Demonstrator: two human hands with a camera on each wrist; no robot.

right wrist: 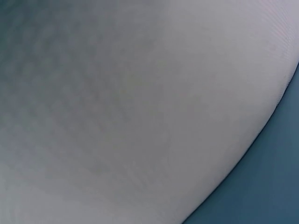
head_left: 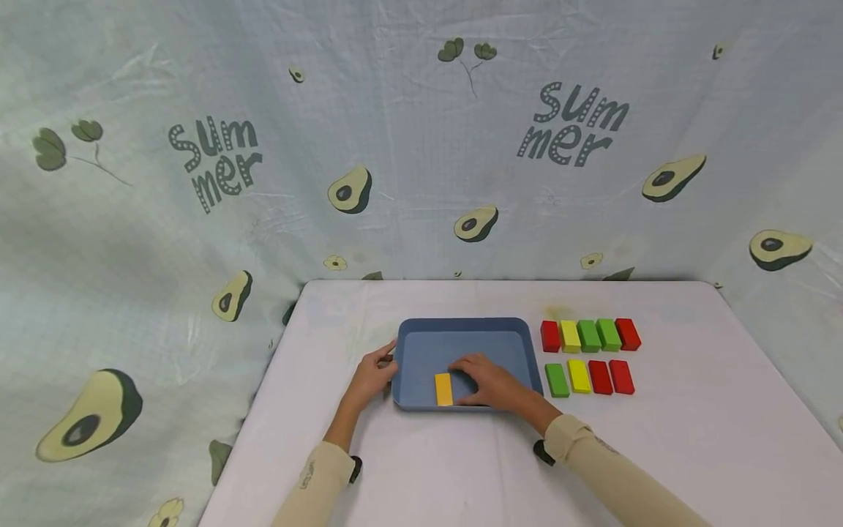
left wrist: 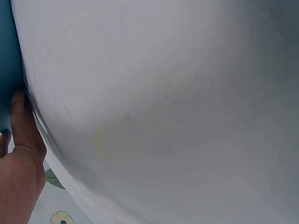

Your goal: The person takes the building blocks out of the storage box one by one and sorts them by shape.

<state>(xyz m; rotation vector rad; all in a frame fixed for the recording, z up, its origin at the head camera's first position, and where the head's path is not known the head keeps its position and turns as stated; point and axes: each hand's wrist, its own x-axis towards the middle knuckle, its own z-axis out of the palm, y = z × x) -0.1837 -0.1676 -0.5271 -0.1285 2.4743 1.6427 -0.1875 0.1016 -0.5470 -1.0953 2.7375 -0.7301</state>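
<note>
A shallow blue-grey tray [head_left: 421, 351] lies on the white-covered table. Inside it, near the front edge and left of centre, is an orange-yellow block [head_left: 444, 389]. My right hand [head_left: 490, 382] reaches into the tray from the right, thumb and fingers spread apart just right of the block, with a gap showing between them. My left hand [head_left: 370, 377] is at the tray's left side, its fingertips touching the rim. In the left wrist view, the left hand's fingers [left wrist: 21, 121] lie fairly straight against the blue wall. The right wrist view shows no hand.
Right of the tray stand two rows of blocks. The back row has red [head_left: 550, 337], yellow [head_left: 570, 336] and green [head_left: 589, 336] ones among others; the front row starts with a green block [head_left: 557, 380]. A patterned cloth [head_left: 408, 146] hangs behind the table [head_left: 448, 468].
</note>
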